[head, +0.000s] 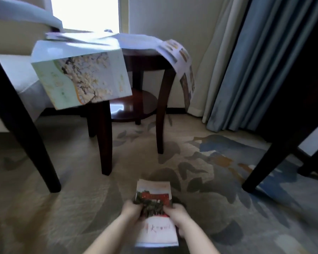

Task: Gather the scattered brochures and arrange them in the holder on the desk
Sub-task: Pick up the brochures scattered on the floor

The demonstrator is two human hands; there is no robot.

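— Low over the patterned carpet (218,162), what do both hands have hold of?

— A brochure (155,213), or a thin stack of them; extra edges show at its far end. The left hand (131,208) is closed on its left edge and the right hand (176,214) on its right edge, fingers curled over the cover.

— Which way does it lie?

— Long axis runs away from the person, toward the round side table (145,54). The cover faces up: a red building and dark green foliage on the far half, a white panel nearer the wearer.

— Any text legible?

— Red characters are printed on the white panel, too blurred to read.

— And the surroundings?

— An unfolded floral leaflet (81,77), showing white blossoms, droops over the table's left rim. Another unfolded sheet (180,57) with photo panels hangs off the right rim. More papers (81,38) lie blurred on top. A pale armchair (11,70) stands at left, its dark leg (22,125) angling down to the carpet. Blue curtains (255,61) hang at right, beside another dark furniture leg (275,156).
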